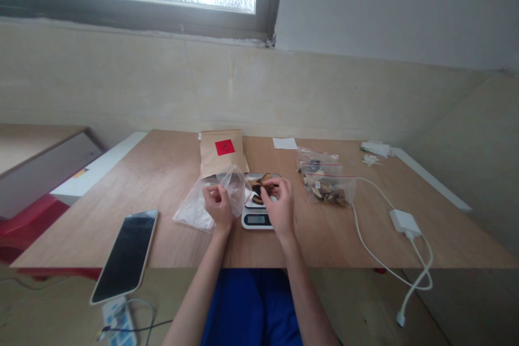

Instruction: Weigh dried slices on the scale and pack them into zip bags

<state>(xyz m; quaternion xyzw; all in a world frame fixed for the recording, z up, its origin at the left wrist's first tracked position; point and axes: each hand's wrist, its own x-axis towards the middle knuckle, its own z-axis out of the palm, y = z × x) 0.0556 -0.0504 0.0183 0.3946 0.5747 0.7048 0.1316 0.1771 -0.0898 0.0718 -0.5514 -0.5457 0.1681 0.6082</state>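
My left hand (218,206) is closed on a clear plastic bag (238,186), whose mouth faces the scale on the right. Between the fingertips of my right hand (280,203) are dark dried mushroom slices (265,179), pinched just above the scale's plate. A small white kitchen scale (245,221) with a lit display sits under that hand. Another dried slice (257,200) lies on its plate, partly covered by my fingers. More flat clear bags (190,211) lie beneath and left of my left hand.
A brown paper pouch (211,159) with a red label lies behind the bags. Filled zip bags (330,192) are at the right, near a white charger (405,223) and cable. A phone (125,254) overhangs the front-left edge. White paper (285,143) lies at the back.
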